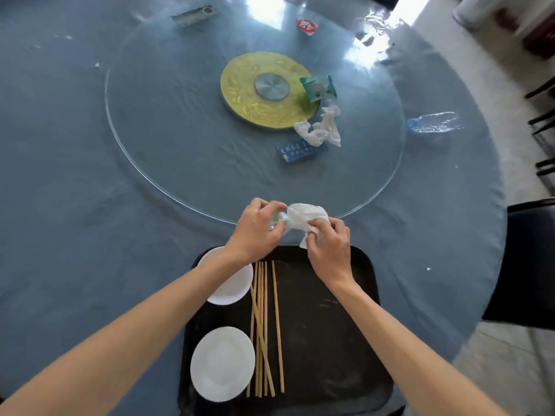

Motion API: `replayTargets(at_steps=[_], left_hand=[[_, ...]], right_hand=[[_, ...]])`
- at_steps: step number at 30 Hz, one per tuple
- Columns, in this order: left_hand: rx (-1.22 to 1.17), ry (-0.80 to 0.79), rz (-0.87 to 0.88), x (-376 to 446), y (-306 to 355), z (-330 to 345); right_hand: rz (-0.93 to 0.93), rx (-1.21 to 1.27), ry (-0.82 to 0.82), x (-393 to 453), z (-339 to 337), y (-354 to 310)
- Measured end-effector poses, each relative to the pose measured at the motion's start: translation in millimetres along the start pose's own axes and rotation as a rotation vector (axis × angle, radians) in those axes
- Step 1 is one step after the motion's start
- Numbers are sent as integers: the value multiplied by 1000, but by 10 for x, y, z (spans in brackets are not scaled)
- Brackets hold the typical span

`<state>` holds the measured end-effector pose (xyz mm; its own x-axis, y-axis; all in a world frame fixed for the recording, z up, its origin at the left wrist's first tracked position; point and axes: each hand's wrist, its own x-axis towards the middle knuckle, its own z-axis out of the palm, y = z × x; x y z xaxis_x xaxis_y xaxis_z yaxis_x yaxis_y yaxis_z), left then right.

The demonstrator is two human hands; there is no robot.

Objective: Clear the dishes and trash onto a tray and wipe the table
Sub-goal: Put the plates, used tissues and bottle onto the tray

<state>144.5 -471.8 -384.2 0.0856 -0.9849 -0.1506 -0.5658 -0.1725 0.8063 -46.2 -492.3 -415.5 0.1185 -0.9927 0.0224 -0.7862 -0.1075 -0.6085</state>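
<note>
Head view, looking down at a round worktop (90, 190) covered in blue-grey cloth. A crumpled white paper napkin (303, 219) sits between both hands, just above the far edge of a black rectangular plastic tray (339, 325). The napkin is bunched into a loose ball with a corner hanging down. The left hand (258, 228) has its fingers curled, pinching the napkin's left side together with a small shiny wrapper (277, 218). The right hand (329, 246) grips the napkin's lower right part with curled fingers.

On the tray lie two round white plates (223, 363), one near, one far and partly under the left wrist, and beside them a loose bundle of pale wooden chopsticks (264, 331).

Farther off, a clear glass turntable (168, 139) with a gold centre disc (249, 103) carries a second crumpled white napkin (319, 129), a green snack packet (318, 88), a blue flat packet (301, 151), a red-and-white lid (307, 26) and another flat packet (195, 15). A crushed clear plastic bottle (435, 124) lies on the cloth to the right.
</note>
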Motion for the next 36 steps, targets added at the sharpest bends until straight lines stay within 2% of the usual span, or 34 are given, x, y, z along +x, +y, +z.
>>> replayTargets(at_steps=[5,9,15,19,23,26,31,36], left_hand=[[51,-150,-11,-358,12,710],[112,-162,-65,-578,-118,1158],[368,-169,24,-754,-236,1508],[470,-144,79,-793,-114,1511],[517,-68,144,-526,109,1332],[525,31,119,-37,301,1054],[528,125,39,988,515,591],[553,125,0,1939,515,395]], right_hand=[[109,-21,-36,-556,-160,571],[105,-24,-97,-729,-178,977],[-84,-43,-264,-767,-252,1490],[-243,-26,-309,-624,-484,1613],[-347,51,-351,-107,-728,1566],[-396,57,-321,532,-803,1412],[-344,5,-229,1754,-731,1054],[-320,-117,-251,2802,-539,878]])
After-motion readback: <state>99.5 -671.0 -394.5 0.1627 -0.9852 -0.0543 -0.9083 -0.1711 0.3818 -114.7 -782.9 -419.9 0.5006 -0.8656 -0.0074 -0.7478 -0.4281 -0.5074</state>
